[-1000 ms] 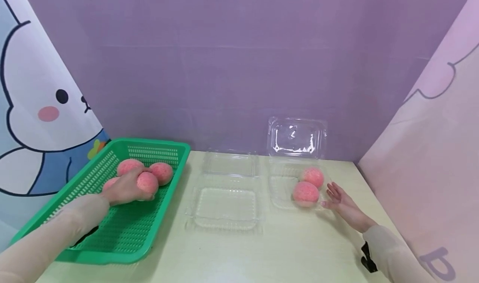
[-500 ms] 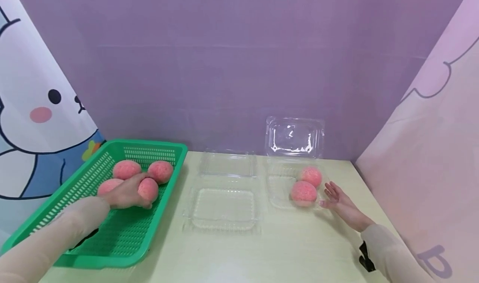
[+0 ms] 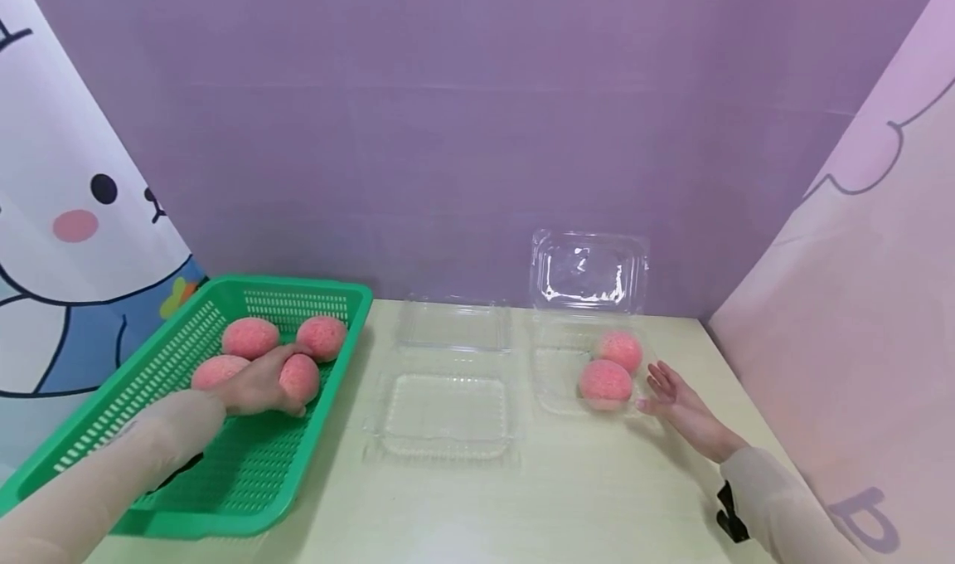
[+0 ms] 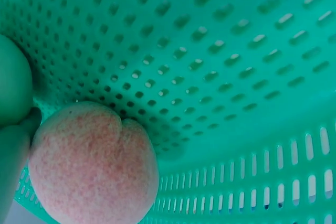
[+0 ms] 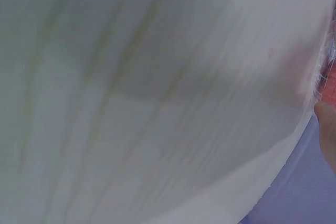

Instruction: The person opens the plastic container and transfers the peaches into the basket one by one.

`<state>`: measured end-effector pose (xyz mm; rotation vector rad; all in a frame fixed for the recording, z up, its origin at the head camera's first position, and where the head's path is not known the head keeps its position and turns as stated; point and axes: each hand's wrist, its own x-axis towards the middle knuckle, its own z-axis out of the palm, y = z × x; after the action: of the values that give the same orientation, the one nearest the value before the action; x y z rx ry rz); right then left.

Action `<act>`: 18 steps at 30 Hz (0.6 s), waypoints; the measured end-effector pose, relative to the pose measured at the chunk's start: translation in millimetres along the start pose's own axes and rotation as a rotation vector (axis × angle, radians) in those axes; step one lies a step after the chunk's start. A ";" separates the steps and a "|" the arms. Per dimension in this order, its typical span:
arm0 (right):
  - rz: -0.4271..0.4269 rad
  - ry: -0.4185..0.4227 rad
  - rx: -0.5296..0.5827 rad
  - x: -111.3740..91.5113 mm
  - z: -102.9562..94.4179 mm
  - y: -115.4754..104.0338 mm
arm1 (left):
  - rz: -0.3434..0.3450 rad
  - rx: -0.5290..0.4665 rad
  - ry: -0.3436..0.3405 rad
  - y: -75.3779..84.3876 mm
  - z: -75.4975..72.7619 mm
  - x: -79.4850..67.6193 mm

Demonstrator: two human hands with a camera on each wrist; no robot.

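My left hand (image 3: 261, 381) reaches into a green basket (image 3: 283, 485) and grips a pink peach (image 3: 300, 379), fingers over its far side and thumb on its near side. Other peaches lie close by: one back right (image 3: 322, 337), one back left (image 3: 250, 337), and one partly behind the hand (image 3: 216, 371). In the left wrist view a peach with a cleft (image 4: 94, 166) shows large; which one I cannot tell. My right hand (image 3: 686, 410) is held with loose, parted fingers beside two peaches, the nearer one (image 3: 606, 384) and the farther one (image 3: 621, 350), in a clear clamshell box (image 3: 555, 373).
The box's raised lid (image 3: 589, 274) leans toward the purple backdrop (image 3: 477, 133). Left of it, a second clear clamshell box (image 3: 448, 410) lies unfolded on the pale table (image 3: 477, 514). A printed curtain (image 3: 880, 315) borders the right side.
My left hand and the gripped peach have shifted slightly right and lower inside the basket. The right hand stays by the box. The whole view has shifted slightly.
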<state>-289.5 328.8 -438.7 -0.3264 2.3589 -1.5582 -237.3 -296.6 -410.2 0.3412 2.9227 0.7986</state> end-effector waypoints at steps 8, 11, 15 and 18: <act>-0.005 -0.007 -0.019 -2.3 -2.4 3.0 | 0.016 -0.045 -0.017 0.2 0.8 2.8; -0.013 -0.009 -0.030 -2.0 -3.1 2.5 | 0.009 -0.009 -0.019 2.6 1.2 3.0; -0.009 -0.011 -0.024 0.0 -3.0 1.9 | -0.026 0.095 -0.033 9.6 -2.3 2.8; 0.000 -0.008 -0.011 1.3 -1.5 1.8 | -0.031 0.177 -0.071 16.6 -7.3 2.3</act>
<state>-291.3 330.3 -440.0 -0.3342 2.3623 -1.5423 -237.4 -285.7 -395.5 0.3302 2.9307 0.5142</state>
